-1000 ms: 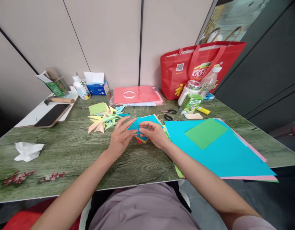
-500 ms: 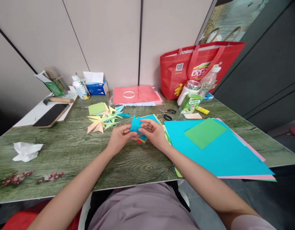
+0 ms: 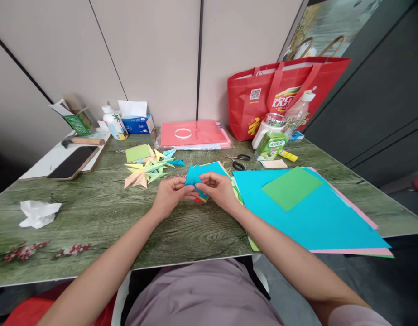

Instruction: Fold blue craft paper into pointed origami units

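Note:
Both my hands meet at the middle of the green wood-grain table [image 3: 93, 217]. My left hand [image 3: 170, 195] and my right hand [image 3: 218, 188] pinch a small folded piece of blue paper [image 3: 193, 175] between their fingertips, held just above a small stack of coloured paper squares [image 3: 212, 169]. A pile of finished pointed paper folds [image 3: 146, 168] in yellow, green, peach and blue lies just left of my hands.
Large blue sheets [image 3: 310, 213] with a green square [image 3: 290, 187] lie right of my hands. Scissors [image 3: 237, 160], a glue stick [image 3: 287, 155], a green carton [image 3: 270, 146], bottles and a red bag [image 3: 283, 93] stand behind. A crumpled tissue [image 3: 39, 213], a phone [image 3: 72, 162] and a tissue box [image 3: 137, 121] lie left.
My left hand went from flat fingers on the blue paper to a pinch. The blue piece was lifted off the stack and now stands folded between both hands.

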Demonstrator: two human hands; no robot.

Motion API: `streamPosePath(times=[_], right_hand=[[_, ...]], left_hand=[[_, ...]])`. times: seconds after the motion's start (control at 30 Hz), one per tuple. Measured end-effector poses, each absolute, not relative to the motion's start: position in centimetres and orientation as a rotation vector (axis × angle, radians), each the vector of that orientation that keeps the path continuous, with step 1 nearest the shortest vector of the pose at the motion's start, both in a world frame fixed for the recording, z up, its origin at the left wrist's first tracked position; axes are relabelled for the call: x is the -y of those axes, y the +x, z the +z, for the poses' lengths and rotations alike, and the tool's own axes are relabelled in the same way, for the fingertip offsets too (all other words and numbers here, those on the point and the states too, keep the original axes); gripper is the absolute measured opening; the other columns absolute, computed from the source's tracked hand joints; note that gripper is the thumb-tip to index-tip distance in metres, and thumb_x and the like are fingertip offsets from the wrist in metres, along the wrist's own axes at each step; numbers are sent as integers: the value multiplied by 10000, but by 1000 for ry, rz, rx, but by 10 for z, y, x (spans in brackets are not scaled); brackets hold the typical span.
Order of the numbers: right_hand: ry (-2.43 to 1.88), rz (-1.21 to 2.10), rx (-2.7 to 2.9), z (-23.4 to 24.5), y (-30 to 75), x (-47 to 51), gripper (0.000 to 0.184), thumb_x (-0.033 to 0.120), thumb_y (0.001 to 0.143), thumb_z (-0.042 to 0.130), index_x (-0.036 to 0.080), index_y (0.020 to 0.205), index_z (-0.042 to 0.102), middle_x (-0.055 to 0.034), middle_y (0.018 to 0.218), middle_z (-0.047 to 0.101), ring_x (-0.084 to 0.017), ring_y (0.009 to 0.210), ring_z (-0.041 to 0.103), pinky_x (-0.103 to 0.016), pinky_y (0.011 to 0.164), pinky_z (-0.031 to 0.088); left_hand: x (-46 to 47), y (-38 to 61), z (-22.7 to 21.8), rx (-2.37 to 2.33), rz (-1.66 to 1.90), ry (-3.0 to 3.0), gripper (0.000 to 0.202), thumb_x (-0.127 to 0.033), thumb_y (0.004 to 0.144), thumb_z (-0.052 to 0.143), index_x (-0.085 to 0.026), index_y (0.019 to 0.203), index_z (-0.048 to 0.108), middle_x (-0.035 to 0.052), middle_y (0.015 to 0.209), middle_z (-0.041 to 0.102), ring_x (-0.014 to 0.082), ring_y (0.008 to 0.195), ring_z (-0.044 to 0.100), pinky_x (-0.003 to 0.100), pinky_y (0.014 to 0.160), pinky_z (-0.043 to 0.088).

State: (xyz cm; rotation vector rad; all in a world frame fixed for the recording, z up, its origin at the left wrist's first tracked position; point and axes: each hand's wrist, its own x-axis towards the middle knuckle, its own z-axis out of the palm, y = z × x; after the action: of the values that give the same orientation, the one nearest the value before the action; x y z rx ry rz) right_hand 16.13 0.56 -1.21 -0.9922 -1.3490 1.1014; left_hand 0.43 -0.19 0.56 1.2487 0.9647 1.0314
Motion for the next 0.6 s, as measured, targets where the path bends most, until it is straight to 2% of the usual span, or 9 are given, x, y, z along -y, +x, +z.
streamPosePath(times=[0.1,0.2,0.4,0.6], right_hand=[[-994,1073,1342,-11,162,-5,353,411,573,732,197,766,529,31,640,574,-104,549,541,-230,493,459],[-972,1044,1398,-10,162,-4,303,396,609,716,197,756,542,19,657,576,-110,573,541,-236,513,458],[-997,868,1491,-11,162,-2,180,341,685,676,193,760,608,-19,754,633,-128,656,572,-252,579,465],[-987,709,1594,-11,163,-1,113,317,716,654,208,744,645,-19,764,643,-138,691,579,-252,572,455]], left_hand=[[2,5,7,-999,1151,1231,368,-340,595,742,-170,825,511,2,640,684,223,595,680,366,576,574],[2,4,7,-982,1212,1264,357,-316,587,750,-181,753,465,-22,595,651,217,580,675,346,556,570],[1,5,6,-1034,1227,1307,297,-311,587,744,-153,779,581,10,652,670,185,591,661,324,591,561],[1,5,6,-1071,1254,1334,191,-279,580,743,-148,657,626,0,617,652,154,564,627,307,598,545]])
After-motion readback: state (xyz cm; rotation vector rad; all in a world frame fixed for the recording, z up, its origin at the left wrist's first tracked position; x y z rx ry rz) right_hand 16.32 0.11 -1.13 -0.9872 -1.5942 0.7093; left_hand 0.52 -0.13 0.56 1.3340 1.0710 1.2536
